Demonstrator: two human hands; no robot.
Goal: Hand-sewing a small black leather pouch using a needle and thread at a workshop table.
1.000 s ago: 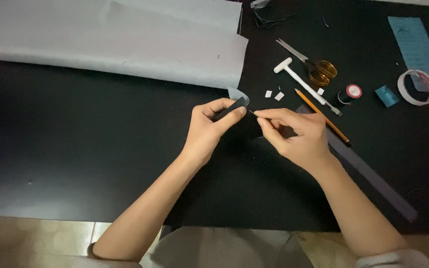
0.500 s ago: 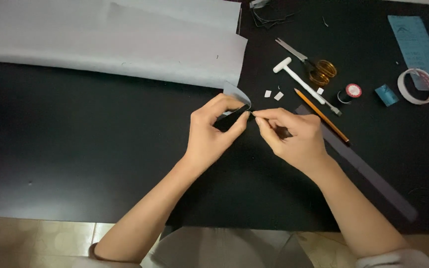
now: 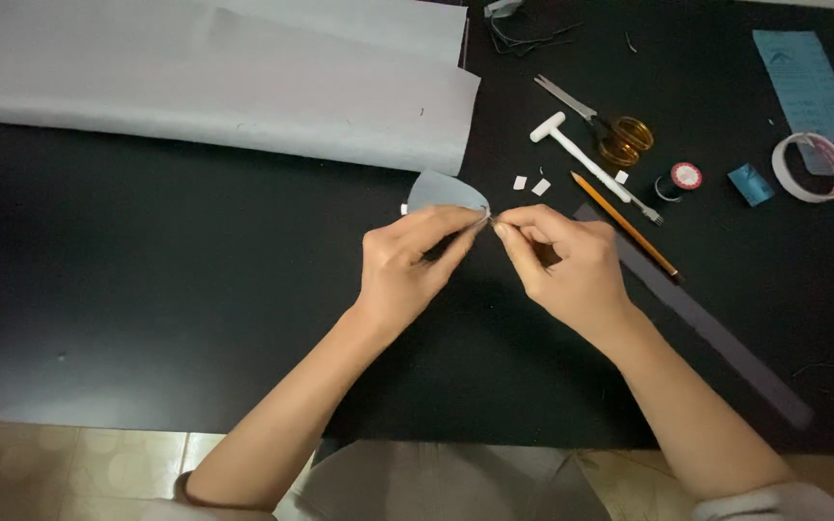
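Counted items on the black tabletop point(image 3: 147, 289).
Two hands: left hand point(image 3: 407, 265), right hand point(image 3: 567, 265). One small grey fabric piece point(image 3: 444, 191); one large grey cloth point(image 3: 214, 82) along the far edge; three small white scraps point(image 3: 541, 186); and one each of scissors point(image 3: 596, 121), white-handled tool point(image 3: 581, 159), pencil point(image 3: 625, 225), dark ruler strip point(image 3: 716, 333), thread spool point(image 3: 680, 180), tape roll point(image 3: 811, 167) and blue card point(image 3: 806, 84), toward the far right corner.

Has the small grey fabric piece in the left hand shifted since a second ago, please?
Yes. The grey fabric piece now shows more above the left hand, nearer the big grey cloth.
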